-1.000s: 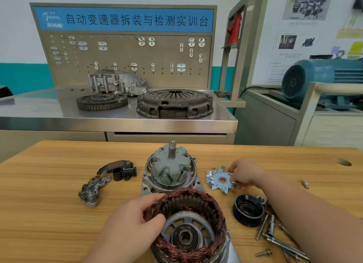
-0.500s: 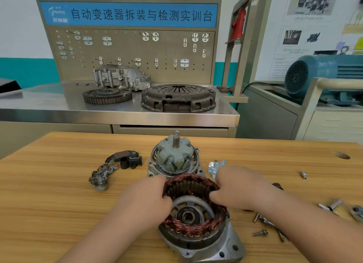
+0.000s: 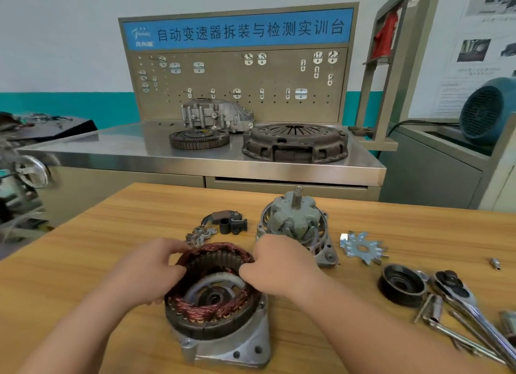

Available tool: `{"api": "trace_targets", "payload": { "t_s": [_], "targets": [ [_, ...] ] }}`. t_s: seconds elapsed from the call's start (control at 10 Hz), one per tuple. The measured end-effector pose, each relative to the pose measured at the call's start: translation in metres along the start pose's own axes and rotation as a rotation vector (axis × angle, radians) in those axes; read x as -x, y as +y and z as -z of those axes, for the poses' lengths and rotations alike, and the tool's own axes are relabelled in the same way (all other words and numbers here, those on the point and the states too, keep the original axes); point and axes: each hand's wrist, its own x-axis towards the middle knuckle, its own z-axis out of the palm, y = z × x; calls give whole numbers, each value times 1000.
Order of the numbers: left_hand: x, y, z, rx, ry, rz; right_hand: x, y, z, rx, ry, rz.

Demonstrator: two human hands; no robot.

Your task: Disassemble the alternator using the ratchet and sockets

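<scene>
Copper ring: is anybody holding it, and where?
Yes. The left hand and right hand both grip the copper ring by its top rim, one on each side.

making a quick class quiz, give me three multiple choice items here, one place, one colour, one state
1. Where is the fan plate? A right of the rotor B left of it C on top of it
2. The stator windings are: A green B copper-red C white
3. The left grip and right grip: A hold the stator rim B are clenched empty C lie flat
Answers: A, it lies off the rotor's right side; B, reddish wire shows; A, fingers pinch the rim.
</scene>
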Motion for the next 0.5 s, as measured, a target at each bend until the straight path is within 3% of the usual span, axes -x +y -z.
{"api": "trace_targets", "payload": {
  "t_s": [0.2, 0.3, 0.4, 0.5],
  "targets": [
    [-1, -15, 2, -172, 112, 56, -8, -10, -7, -36, -47, -20],
    [-3, -12, 2, -231, 77, 87, -5, -10, -1, 13, -110, -25],
    [-2, -9, 0, -306, 101, 97, 0, -10, -4, -57, -154, -30],
    [0, -12, -5, -348, 242, 116, 12, -2, -2, -246, -219, -83]
  ]
}}
